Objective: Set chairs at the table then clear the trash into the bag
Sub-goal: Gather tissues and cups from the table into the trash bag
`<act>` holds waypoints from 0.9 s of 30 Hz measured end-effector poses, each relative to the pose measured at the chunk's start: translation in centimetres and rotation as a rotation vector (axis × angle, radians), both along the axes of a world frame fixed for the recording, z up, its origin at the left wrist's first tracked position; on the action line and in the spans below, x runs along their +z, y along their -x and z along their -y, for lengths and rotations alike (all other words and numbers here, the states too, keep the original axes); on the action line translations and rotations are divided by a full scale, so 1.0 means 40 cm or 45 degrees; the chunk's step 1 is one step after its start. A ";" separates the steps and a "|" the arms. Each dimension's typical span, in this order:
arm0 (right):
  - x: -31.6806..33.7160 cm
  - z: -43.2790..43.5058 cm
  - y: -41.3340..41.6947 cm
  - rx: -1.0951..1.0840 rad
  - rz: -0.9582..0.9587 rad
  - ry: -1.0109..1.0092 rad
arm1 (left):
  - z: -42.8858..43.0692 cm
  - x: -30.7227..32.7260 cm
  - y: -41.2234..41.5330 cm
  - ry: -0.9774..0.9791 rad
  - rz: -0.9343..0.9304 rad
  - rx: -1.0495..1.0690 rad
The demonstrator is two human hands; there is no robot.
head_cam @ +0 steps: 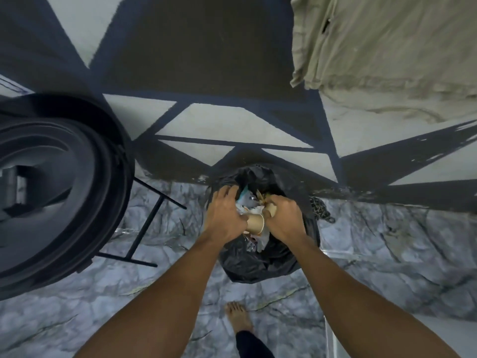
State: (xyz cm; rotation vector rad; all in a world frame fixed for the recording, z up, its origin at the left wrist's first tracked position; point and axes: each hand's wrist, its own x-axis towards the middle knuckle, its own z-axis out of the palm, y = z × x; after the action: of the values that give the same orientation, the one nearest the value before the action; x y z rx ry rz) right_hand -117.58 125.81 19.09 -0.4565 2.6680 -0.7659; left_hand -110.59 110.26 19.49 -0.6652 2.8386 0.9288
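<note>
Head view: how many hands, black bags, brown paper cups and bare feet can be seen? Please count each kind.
Hands: 2, left hand and right hand
Black bag: 1
Brown paper cups: 2
Bare foot: 1
Total: 6

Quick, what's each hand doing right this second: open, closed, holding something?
Left hand: closed, gripping the paper cup over the black bag.
Right hand: closed, gripping a second brown cup.

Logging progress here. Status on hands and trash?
Left hand and right hand clutch trash, paper cup included. Held over open black bag. Nothing in the way.
</note>
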 end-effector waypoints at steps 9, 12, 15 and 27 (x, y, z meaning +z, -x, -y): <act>0.142 0.287 -0.126 0.499 0.034 -0.052 | 0.205 0.100 -0.232 -0.062 -0.224 0.297; 0.215 0.450 -0.246 0.741 -0.018 -0.028 | 0.309 0.158 -0.396 -0.007 -0.271 0.478; 0.290 0.616 -0.421 0.958 -0.104 0.016 | 0.419 0.214 -0.602 0.022 -0.263 0.675; 0.375 1.022 -1.466 1.838 -0.043 0.095 | 0.569 0.326 -1.709 0.142 -0.151 1.596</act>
State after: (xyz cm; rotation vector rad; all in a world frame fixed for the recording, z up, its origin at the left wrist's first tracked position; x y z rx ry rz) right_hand -58.96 84.92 34.10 -2.0050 1.5798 -0.3295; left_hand -42.21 87.51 32.54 -2.5605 2.3237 0.8452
